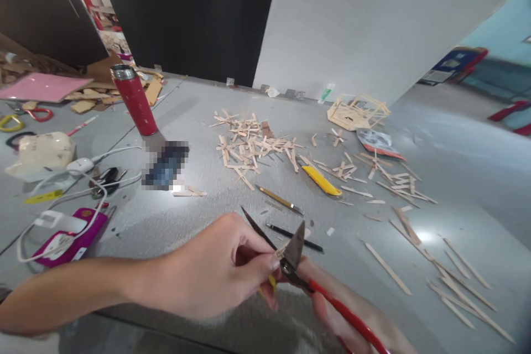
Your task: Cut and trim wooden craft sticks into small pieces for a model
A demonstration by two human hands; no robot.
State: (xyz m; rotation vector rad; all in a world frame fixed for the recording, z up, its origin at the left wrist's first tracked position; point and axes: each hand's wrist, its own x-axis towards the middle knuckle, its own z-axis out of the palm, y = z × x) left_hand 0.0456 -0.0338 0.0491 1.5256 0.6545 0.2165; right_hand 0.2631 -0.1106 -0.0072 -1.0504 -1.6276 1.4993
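My left hand [219, 274] is closed in a pinch on a small wooden piece [281, 253] beside the pivot of the cutting tool. Something yellow [267, 286] shows under its fingers; what it belongs to is unclear. My right hand [346, 310] is wrapped round the red handles of the snips [293, 249], whose dark blades stand apart around the small piece. Just beyond the blades lie a black pen-like tool [311, 240] and a brown craft knife [280, 199].
Wooden stick pieces [249, 144] lie heaped mid-table, near a yellow cutter [321, 180]. Longer sticks [388, 268] spread at right. A wooden frame model [352, 116] stands behind. At left are a red bottle [135, 99], a purple power strip [89, 240] and white cables.
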